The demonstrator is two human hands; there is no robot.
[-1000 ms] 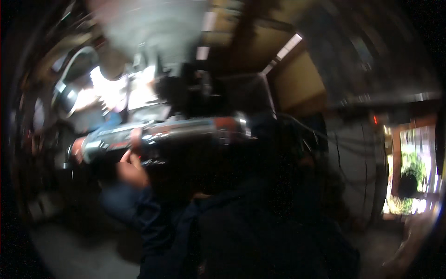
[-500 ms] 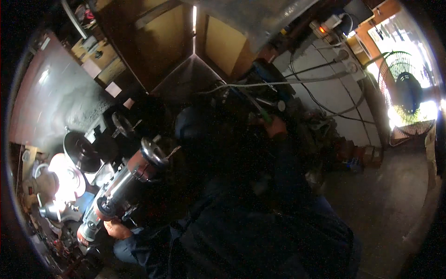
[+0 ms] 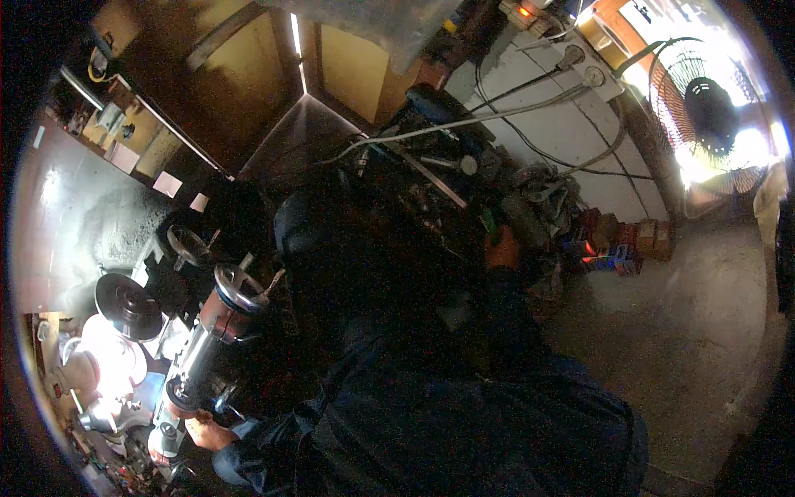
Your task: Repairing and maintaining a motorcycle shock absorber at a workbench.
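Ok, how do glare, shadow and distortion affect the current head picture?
Head view: daylight glares behind the black wire-caged fan; head view: an overexposed white patch hides detail left of the shiny silver metal cylinder; head view: deep shadow swallows the centre, leaving the bare right hand dim, while the bare left hand is better lit; head view: fisheye leaves black, curved corners.

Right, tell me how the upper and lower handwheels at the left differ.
The lower handwheel gleams like chrome; the upper handwheel looks darker and duller.
The lower handwheel sits at the end of the red-and-silver cylinder; the upper handwheel stands off that cylinder, to its left in the picture.
Both are round, with a handle jutting out.
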